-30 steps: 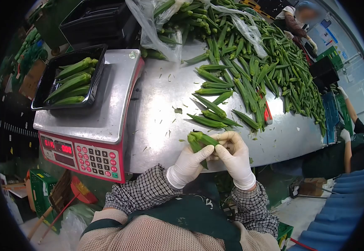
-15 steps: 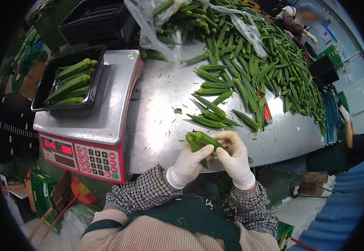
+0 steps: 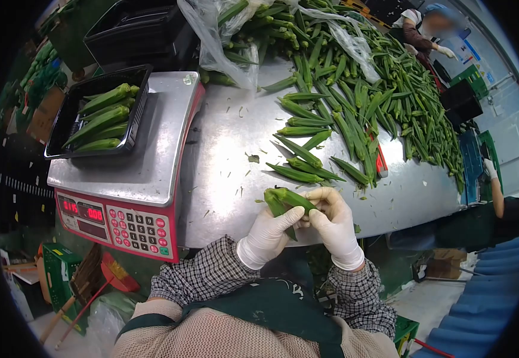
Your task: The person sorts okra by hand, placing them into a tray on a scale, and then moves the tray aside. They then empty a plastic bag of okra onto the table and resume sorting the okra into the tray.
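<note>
My left hand (image 3: 266, 240), in a white glove, is closed around green okra pods (image 3: 277, 203) over the near edge of the metal table (image 3: 226, 179). My right hand (image 3: 336, 227), gloved too, pinches one of these pods from the right, its fingers beside the left thumb. Just beyond the hands, loose okra (image 3: 298, 173) lies on the table. To the left a black tray (image 3: 139, 119) holding several okra pods (image 3: 100, 119) rests on the red scale (image 3: 173, 222) with a metal top.
A large okra pile (image 3: 385, 101) with clear plastic bags (image 3: 355, 51) covers the back and right. A red-handled tool (image 3: 381, 162) lies partly under pods. Black trays (image 3: 137, 39) are stacked behind the scale. Co-workers (image 3: 411, 27) show at the upper right and far right (image 3: 491, 169).
My hands and the okra in them have hardly moved. At the far right, a co-worker's gloved hand and arm have shifted slightly; the upper-right co-worker's arm has moved a little too.
</note>
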{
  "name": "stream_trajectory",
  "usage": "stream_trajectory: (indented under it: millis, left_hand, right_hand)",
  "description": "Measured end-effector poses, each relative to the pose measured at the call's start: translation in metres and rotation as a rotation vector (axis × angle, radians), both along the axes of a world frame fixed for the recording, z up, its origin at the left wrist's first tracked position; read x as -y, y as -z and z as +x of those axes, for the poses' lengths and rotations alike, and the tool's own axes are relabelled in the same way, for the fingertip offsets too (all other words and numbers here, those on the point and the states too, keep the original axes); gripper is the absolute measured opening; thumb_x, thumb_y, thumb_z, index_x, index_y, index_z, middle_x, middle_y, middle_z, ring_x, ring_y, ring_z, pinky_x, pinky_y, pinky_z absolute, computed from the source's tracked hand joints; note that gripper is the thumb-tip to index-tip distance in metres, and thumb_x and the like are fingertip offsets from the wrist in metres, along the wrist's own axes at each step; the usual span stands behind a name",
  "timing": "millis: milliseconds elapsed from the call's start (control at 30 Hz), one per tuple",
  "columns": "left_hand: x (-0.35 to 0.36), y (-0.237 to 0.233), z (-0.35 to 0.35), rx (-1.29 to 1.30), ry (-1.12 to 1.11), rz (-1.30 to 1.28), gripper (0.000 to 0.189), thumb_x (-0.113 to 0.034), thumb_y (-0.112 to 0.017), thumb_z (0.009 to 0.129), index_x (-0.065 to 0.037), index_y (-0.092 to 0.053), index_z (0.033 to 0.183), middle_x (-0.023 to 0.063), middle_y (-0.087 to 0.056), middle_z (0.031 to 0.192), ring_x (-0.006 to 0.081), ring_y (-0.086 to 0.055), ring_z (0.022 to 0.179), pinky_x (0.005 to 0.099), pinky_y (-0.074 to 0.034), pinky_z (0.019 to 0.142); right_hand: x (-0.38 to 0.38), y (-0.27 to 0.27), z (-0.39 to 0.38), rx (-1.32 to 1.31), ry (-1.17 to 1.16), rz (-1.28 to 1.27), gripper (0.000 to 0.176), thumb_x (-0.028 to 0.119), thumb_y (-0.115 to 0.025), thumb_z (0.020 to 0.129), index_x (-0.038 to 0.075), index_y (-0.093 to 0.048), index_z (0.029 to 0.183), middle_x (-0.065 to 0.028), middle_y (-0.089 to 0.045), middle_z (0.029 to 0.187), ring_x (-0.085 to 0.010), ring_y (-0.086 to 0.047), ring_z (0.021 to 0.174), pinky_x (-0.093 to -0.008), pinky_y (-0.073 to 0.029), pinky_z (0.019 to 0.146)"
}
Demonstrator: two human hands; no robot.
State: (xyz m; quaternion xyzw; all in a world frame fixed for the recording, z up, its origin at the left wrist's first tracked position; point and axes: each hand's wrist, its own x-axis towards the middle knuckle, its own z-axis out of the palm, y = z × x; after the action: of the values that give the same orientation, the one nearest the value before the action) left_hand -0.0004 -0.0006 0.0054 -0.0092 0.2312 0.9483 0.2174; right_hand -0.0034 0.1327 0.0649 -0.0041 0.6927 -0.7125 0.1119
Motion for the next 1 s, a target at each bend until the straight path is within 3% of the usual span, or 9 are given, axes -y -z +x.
stream_trajectory:
  millis: [267,367,567,667,767,800,900,1000]
  left_hand:
    - [0.003,0.005,-0.001,-0.060,0.038,0.019,0.034,-0.017,-0.064,0.086,-0.002,-0.055,0.115,0.0016,-0.059,0.098,0.0102,-0.054,0.085,0.0243,-0.044,0.075]
    - [0.000,0.004,-0.001,-0.010,0.020,-0.002,0.035,-0.017,-0.064,0.086,-0.002,-0.054,0.116,0.0018,-0.059,0.099,0.0107,-0.054,0.086,0.0249,-0.044,0.077]
    - [0.000,-0.004,0.000,-0.020,-0.007,-0.031,0.034,-0.017,-0.062,0.087,-0.002,-0.053,0.117,0.0025,-0.058,0.100,0.0120,-0.054,0.088,0.0270,-0.045,0.079]
    - [0.000,-0.009,0.001,-0.004,-0.042,0.002,0.032,-0.017,-0.061,0.088,-0.001,-0.054,0.114,0.0052,-0.059,0.102,0.0141,-0.056,0.090,0.0274,-0.045,0.081]
    - [0.004,0.006,-0.002,-0.017,-0.004,0.060,0.030,-0.016,-0.059,0.088,0.000,-0.053,0.113,0.0097,-0.058,0.105,0.0178,-0.058,0.092,0.0306,-0.046,0.084]
    - [0.004,0.006,-0.002,0.010,0.000,0.076,0.030,-0.015,-0.059,0.088,0.000,-0.053,0.113,0.0109,-0.058,0.106,0.0188,-0.058,0.092,0.0322,-0.047,0.085]
    - [0.004,0.003,-0.002,0.058,0.008,0.098,0.030,-0.014,-0.058,0.088,0.000,-0.052,0.114,0.0137,-0.058,0.106,0.0227,-0.060,0.092,0.0378,-0.049,0.085]
    - [0.004,0.004,-0.001,0.041,-0.011,0.076,0.031,-0.014,-0.059,0.086,-0.002,-0.052,0.114,0.0146,-0.059,0.104,0.0263,-0.060,0.091,0.0420,-0.049,0.084]
  right_hand:
    - [-0.006,-0.001,-0.002,0.033,-0.047,-0.086,0.024,-0.005,-0.049,0.083,0.000,-0.051,0.106,-0.0070,-0.060,0.098,-0.0106,-0.058,0.085,-0.0236,-0.050,0.074]
    - [0.001,-0.004,-0.001,0.012,0.017,-0.069,0.023,-0.001,-0.054,0.083,-0.003,-0.049,0.106,-0.0073,-0.058,0.090,-0.0100,-0.054,0.074,-0.0237,-0.047,0.068]
    - [0.005,-0.004,0.002,-0.003,0.071,0.055,0.022,-0.001,-0.056,0.082,-0.002,-0.053,0.104,-0.0052,-0.057,0.090,-0.0095,-0.053,0.076,-0.0237,-0.046,0.070]
    - [-0.002,-0.003,0.006,-0.399,-0.016,0.464,0.013,-0.001,-0.058,0.081,0.001,-0.058,0.094,-0.0044,-0.059,0.087,-0.0103,-0.056,0.075,-0.0241,-0.046,0.069]
    - [-0.023,-0.009,-0.002,-0.370,0.112,0.439,0.005,-0.002,-0.057,0.081,0.000,-0.058,0.085,-0.0016,-0.055,0.084,-0.0088,-0.051,0.073,-0.0230,-0.043,0.069]
    - [-0.034,-0.006,-0.009,-0.447,0.140,0.553,0.005,-0.002,-0.057,0.081,0.000,-0.058,0.085,-0.0030,-0.054,0.083,-0.0097,-0.051,0.074,-0.0238,-0.043,0.068]
    - [-0.050,0.007,-0.040,-0.825,0.193,1.060,0.012,-0.001,-0.061,0.075,0.002,-0.059,0.087,-0.0113,-0.057,0.082,-0.0268,-0.056,0.078,-0.0314,-0.044,0.071]
    - [-0.057,0.020,-0.053,-0.754,0.079,1.318,0.012,0.003,-0.062,0.074,0.002,-0.061,0.086,-0.0131,-0.058,0.082,-0.0314,-0.055,0.083,-0.0340,-0.044,0.074]
